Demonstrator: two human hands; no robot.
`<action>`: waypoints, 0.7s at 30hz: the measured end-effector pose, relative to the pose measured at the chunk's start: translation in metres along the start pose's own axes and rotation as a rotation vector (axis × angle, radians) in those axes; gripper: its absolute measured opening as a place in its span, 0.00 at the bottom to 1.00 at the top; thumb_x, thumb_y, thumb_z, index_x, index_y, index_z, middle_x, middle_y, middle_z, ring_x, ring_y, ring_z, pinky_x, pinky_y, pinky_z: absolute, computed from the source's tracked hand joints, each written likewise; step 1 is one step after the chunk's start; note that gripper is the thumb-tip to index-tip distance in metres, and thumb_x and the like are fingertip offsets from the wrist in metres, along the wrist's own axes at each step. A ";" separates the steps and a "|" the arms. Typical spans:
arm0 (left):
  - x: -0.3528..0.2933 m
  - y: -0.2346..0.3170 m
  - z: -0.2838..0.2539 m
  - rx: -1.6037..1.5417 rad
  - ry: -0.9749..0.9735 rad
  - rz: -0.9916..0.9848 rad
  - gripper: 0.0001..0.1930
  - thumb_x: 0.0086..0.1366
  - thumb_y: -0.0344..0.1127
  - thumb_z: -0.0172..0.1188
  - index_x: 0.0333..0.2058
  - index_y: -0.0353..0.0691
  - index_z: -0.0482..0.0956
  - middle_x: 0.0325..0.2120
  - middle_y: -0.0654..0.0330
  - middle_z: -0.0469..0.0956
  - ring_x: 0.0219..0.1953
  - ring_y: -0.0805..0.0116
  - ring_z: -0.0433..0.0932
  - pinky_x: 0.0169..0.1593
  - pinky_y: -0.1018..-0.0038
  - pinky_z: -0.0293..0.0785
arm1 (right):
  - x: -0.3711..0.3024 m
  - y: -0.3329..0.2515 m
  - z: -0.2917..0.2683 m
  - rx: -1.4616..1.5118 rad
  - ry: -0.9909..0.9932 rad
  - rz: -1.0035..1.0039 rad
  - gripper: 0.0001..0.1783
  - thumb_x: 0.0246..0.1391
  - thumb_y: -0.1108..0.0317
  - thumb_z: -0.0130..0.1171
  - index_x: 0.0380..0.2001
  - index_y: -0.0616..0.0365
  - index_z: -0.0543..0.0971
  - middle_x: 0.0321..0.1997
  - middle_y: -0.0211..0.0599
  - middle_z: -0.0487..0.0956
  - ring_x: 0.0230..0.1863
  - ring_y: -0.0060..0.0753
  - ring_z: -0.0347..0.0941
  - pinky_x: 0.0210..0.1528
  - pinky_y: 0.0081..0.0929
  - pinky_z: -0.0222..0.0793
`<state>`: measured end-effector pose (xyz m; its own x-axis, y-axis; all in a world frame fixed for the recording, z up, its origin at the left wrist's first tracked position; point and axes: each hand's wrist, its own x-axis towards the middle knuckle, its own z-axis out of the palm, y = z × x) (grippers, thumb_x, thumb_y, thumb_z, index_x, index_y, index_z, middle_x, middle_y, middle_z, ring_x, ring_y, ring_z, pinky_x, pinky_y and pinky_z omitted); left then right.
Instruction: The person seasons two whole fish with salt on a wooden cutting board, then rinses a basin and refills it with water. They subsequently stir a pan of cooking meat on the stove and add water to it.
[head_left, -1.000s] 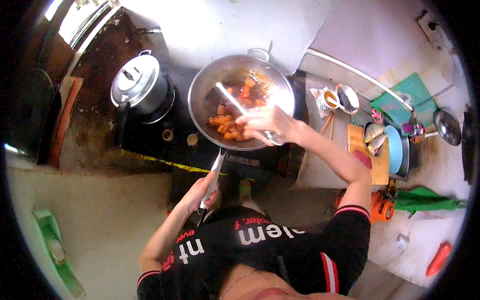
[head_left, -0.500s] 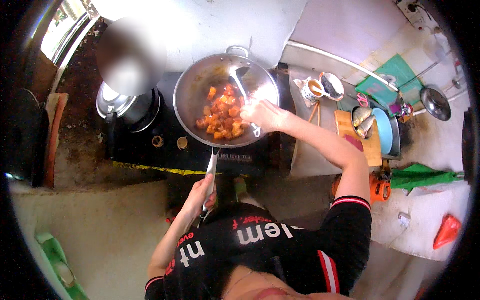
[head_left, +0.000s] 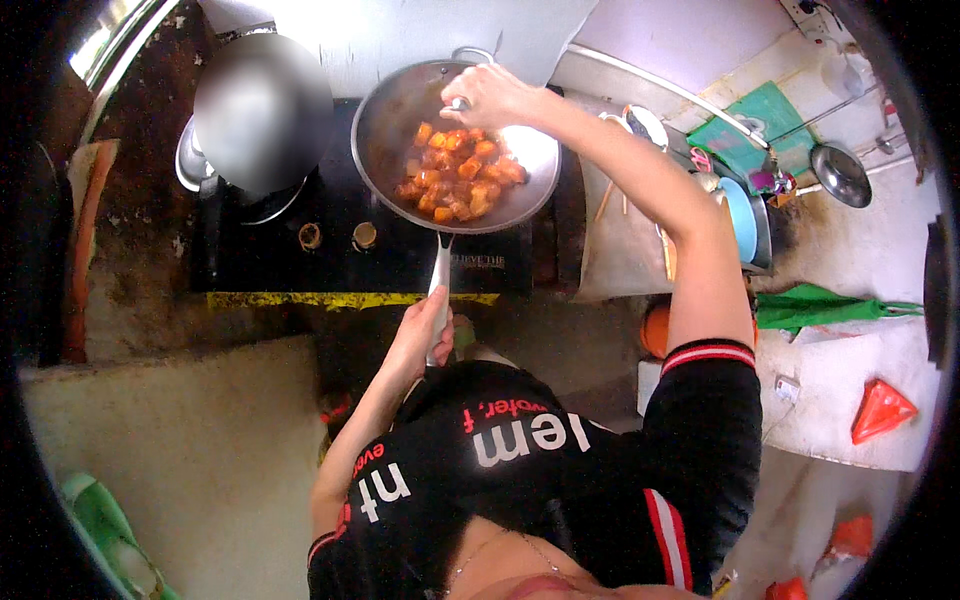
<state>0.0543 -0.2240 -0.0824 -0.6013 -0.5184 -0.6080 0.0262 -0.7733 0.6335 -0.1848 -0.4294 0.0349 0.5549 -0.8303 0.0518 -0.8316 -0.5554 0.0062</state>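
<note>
A grey wok [head_left: 385,130] stands on the black hob, and glossy orange-brown chunks of food [head_left: 465,175] lie heaped in it. My left hand [head_left: 425,330] is closed around the wok's long handle [head_left: 441,265], on the side nearest me. Above the far part of the wok, my right hand [head_left: 490,97] is wrapped round a metal spatula [head_left: 460,103]. Only the end of the spatula's handle shows clearly; its blade is hidden behind the hand and wok.
Left of the wok, a lidded pot [head_left: 190,160] sits on the hob [head_left: 270,260], partly blurred over. On the right counter are a blue basin [head_left: 738,220], a white bowl [head_left: 648,125] and a green board [head_left: 755,118]. A dark pan [head_left: 841,175] hangs on the wall.
My right hand has moved from the wok's right side to its far part, turning the spatula. The food has shifted slightly rightward in the wok. My left hand keeps the handle; the whole view has shifted.
</note>
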 end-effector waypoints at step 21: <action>0.003 0.002 -0.006 -0.035 -0.020 -0.043 0.21 0.67 0.53 0.40 0.25 0.41 0.63 0.10 0.65 0.61 0.07 0.75 0.58 0.11 0.78 0.58 | 0.023 0.016 -0.048 0.730 -0.276 0.692 0.23 0.45 0.56 0.54 0.30 0.72 0.74 0.22 0.53 0.77 0.18 0.43 0.77 0.17 0.28 0.76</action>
<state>0.0578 -0.2294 -0.0856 -0.6179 -0.4776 -0.6246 0.0278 -0.8072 0.5897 -0.1866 -0.4556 0.0846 0.0250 -0.9089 -0.4164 -0.8046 0.2289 -0.5479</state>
